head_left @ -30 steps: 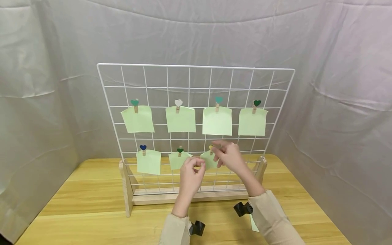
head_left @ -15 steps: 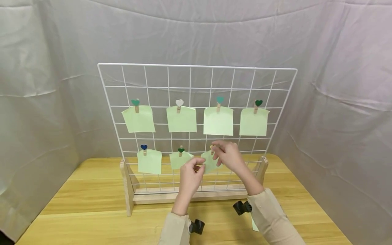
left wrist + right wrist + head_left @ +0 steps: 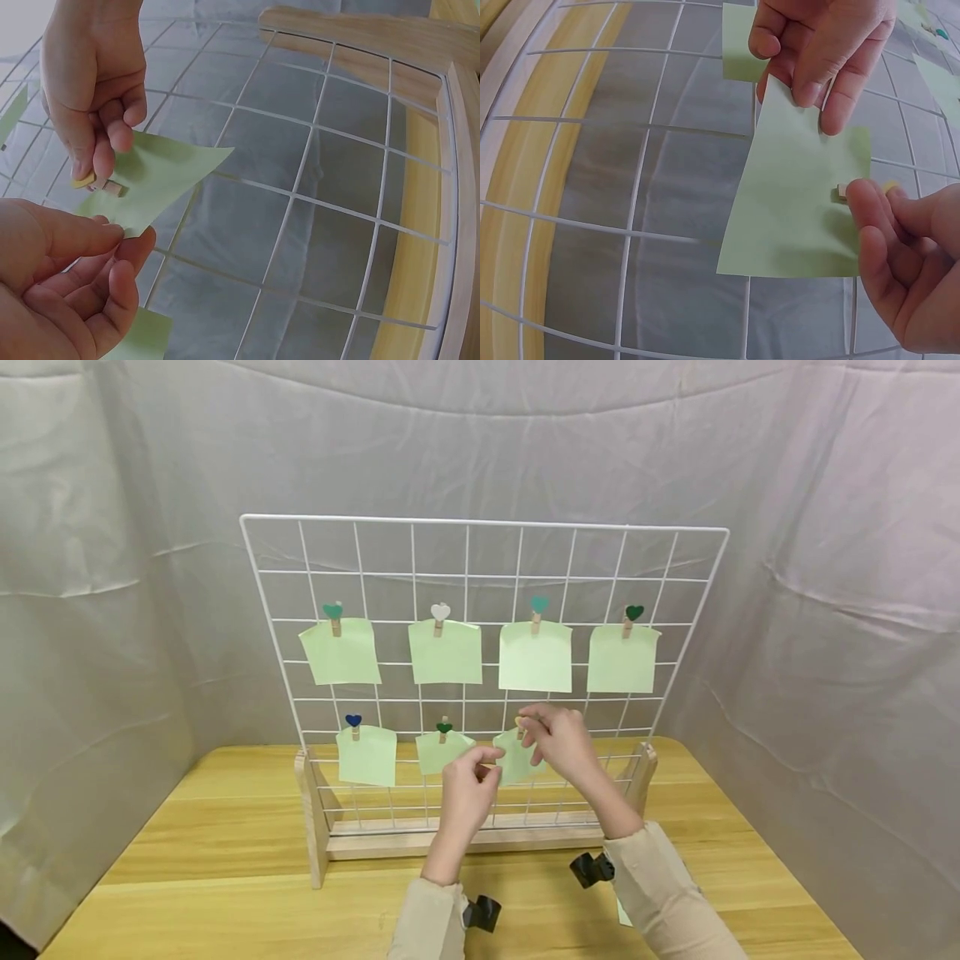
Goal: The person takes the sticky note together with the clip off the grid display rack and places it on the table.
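Observation:
A pale green paper note (image 3: pixel 517 760) hangs in the lower row of a white wire grid (image 3: pixel 480 578), under a small wooden clothespin (image 3: pixel 112 188) with a yellow heart. My left hand (image 3: pixel 468 789) pinches the note's left edge between thumb and fingers, as the left wrist view shows. With thumb and forefinger, my right hand (image 3: pixel 564 742) pinches the clothespin at its yellow heart (image 3: pixel 84 181). The pin's wooden tip lies over the note in both wrist views. Fingers partly cover the pin and the note's upper part.
Several green notes hang by heart clothespins above and left, among them a note with a dark green heart (image 3: pixel 444 727). A wooden stand (image 3: pixel 465 842) holds the grid on a wooden table (image 3: pixel 225 910). Another green note (image 3: pixel 623 913) lies partly under the right sleeve.
Both hands hold almost the same places throughout. The grid has shifted very slightly to the right in the head view, and more of the note shows between the hands than a second ago.

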A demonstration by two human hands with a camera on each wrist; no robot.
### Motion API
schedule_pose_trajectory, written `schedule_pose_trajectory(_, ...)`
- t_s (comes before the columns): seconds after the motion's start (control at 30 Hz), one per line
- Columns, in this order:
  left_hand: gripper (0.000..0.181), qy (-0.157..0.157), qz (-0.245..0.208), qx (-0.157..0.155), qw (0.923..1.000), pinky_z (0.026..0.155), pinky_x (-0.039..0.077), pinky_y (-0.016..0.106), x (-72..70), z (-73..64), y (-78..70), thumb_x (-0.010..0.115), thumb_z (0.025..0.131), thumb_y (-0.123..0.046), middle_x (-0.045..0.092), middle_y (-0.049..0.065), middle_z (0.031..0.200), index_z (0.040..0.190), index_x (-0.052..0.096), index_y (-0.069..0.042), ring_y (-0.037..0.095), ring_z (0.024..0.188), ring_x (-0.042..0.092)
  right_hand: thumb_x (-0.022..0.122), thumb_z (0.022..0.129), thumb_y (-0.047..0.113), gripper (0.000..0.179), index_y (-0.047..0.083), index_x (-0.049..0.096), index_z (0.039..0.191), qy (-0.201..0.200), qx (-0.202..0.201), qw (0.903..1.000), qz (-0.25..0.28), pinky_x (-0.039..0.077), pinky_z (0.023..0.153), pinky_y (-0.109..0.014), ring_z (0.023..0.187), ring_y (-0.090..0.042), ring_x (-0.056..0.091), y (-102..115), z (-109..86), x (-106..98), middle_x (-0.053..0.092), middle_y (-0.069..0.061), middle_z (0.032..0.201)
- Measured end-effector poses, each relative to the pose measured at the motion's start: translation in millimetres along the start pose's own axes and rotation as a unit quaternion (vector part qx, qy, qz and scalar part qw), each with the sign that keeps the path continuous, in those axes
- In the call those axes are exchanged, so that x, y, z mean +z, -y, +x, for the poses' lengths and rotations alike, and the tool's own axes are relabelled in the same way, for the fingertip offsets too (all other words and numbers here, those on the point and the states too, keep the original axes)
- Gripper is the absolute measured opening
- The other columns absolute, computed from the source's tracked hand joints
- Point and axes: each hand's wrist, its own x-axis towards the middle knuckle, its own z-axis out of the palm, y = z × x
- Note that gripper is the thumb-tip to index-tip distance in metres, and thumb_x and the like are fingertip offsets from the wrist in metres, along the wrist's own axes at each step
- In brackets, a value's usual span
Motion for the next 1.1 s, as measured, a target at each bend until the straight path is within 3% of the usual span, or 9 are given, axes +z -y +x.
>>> schedule_pose_trajectory(0.3,0.015,-0.005,0.006,0.005,1.0000,0.050,0.044,0.020,-1.7,0.3,-1.3,0.060,0.077,0.010,0.065,0.012,0.083,0.089,0.065,0.003,0.015,0.060,0.055,0.054,0.089,0.009,0.017,-0.001,0.063,0.099,-0.019,0.001,0.9996,-0.019,0.040,0.036,-0.026,0.038,-0.010,0.051,0.1,-0.3,3.3,0.060,-0.004,0.066)
schedule_pose_trajectory(0.77,0.015,-0.006,0.012,0.014,0.9998,0.049,0.043,0.018,-2.1,0.4,1.4,0.059,0.077,0.010,0.064,0.011,0.081,0.088,0.065,0.002,0.014,0.059,0.055,0.055,0.087,0.003,0.010,-0.002,0.061,0.092,-0.054,0.005,0.9984,0.019,0.039,0.034,-0.026,0.035,-0.011,0.049,-1.0,-3.8,9.2,0.059,-0.006,0.064)
schedule_pose_trajectory(1.1,0.016,-0.003,0.001,0.009,1.0000,0.048,0.043,0.019,-3.8,-0.1,0.7,0.059,0.077,0.011,0.064,0.011,0.080,0.088,0.065,0.002,0.013,0.057,0.053,0.054,0.086,-0.002,0.007,-0.005,0.059,0.090,-0.076,-0.033,0.9951,0.054,0.041,0.034,-0.025,0.035,-0.013,0.049,-0.5,-5.8,7.1,0.057,-0.009,0.062)
